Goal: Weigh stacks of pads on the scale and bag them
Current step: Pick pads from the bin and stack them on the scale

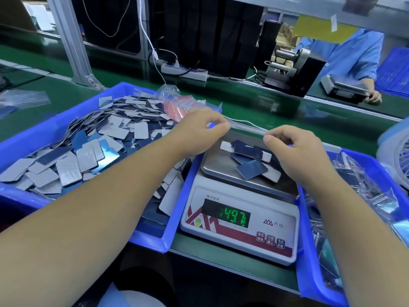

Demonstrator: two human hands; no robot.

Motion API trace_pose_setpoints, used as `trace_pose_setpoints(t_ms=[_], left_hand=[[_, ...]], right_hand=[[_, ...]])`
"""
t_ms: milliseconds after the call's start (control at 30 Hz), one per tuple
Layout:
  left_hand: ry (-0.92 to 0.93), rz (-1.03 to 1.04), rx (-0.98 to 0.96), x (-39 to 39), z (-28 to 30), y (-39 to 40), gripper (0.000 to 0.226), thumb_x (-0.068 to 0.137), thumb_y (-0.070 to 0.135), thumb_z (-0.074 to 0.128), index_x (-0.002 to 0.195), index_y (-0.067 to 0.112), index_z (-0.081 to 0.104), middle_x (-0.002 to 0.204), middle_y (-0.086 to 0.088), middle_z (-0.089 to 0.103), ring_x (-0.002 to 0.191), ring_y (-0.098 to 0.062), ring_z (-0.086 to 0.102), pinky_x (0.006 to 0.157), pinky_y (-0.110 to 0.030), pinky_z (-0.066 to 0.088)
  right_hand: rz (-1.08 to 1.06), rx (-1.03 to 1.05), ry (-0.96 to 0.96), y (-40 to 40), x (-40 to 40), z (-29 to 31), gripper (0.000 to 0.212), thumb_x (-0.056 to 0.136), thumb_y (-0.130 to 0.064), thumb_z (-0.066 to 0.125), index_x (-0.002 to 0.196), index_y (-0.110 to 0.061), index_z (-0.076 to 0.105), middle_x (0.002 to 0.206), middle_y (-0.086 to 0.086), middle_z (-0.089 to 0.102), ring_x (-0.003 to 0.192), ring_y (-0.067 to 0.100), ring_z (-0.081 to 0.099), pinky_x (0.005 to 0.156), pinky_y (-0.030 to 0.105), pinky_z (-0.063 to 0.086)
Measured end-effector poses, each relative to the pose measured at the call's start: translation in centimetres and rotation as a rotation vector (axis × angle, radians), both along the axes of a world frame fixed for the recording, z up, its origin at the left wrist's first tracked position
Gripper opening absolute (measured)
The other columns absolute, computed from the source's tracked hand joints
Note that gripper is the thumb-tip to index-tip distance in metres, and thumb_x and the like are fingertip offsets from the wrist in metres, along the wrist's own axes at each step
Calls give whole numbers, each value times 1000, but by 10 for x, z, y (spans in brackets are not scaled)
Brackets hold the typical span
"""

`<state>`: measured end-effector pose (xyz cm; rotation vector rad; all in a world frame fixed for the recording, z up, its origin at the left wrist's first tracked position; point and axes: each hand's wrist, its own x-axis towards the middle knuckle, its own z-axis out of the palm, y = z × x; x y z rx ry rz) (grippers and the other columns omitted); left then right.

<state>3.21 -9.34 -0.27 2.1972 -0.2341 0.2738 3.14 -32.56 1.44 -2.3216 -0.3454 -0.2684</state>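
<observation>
A white digital scale (pixel 240 227) stands in front of me with green digits lit on its display. Several blue and grey pads (pixel 250 157) lie in a loose heap on its steel pan. Above the pan's far edge I hold a clear plastic bag (pixel 245 127) stretched flat between both hands. My left hand (pixel 201 127) pinches the bag's left end between thumb and fingers. Its right end is pinched by my right hand (pixel 294 147), which hovers over the right side of the pan.
A blue bin (pixel 66 116) heaped with loose pads fills the left. Another blue bin (pixel 314 251) with bagged pads stands on the right. A bundle of clear bags (pixel 177 105) lies behind my left hand. Across the green belt a person in blue works at another scale (pixel 345 89).
</observation>
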Motion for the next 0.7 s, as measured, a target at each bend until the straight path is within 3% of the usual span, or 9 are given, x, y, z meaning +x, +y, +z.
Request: trace_pose_setpoints(t_ms=[100,300,467,700], left_hand=[[-3,37,-59,-2,1,3,16,98,28,57,90,29,70,93,14,57,86,0,52,74,-19,39],[-17,76,-69,-3,1,1,25,94,19,56,79,36,66,76,16,54,63,6,48,62,-16,37],[16,70,-67,-3,2,0,23,93,15,53,85,28,70,56,29,53,53,5,47,50,-8,34],[-14,50,-68,-7,4,-2,16,95,21,58,88,23,71,62,24,56,58,7,47,56,-7,35]], right_hand=[[-11,27,-4,-2,1,0,16,91,-31,61,76,-31,67,59,-26,58,57,-6,50,56,25,36],[-10,26,8,-4,2,-1,16,89,-29,61,75,-29,68,58,-23,59,54,-5,50,54,24,36],[-11,51,26,-7,2,2,16,89,-27,60,75,-28,68,60,-20,61,53,-4,50,55,24,38],[-6,34,37,-8,2,3,15,88,-27,63,74,-28,69,61,-20,61,53,-5,51,54,23,39]])
